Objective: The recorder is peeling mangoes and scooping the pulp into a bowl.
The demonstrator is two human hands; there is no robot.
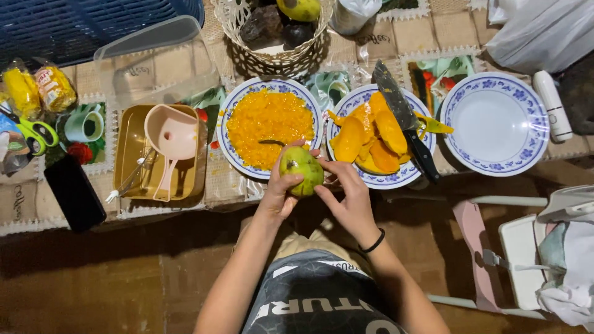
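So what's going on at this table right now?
A person holds a green mango in both hands, left hand cupping it and right hand at its side. Beyond it sit a plate of chopped yellow fruit, a plate of mango slices with a knife laid across it, and an empty plate.

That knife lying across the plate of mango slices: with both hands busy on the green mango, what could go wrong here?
The knife rests loosely on the slice plate, handle overhanging its rim near the right hand; a bump might tip it off. The green mango, gripped by the left hand and the right, is held past the table edge, so a slip would likely drop it.
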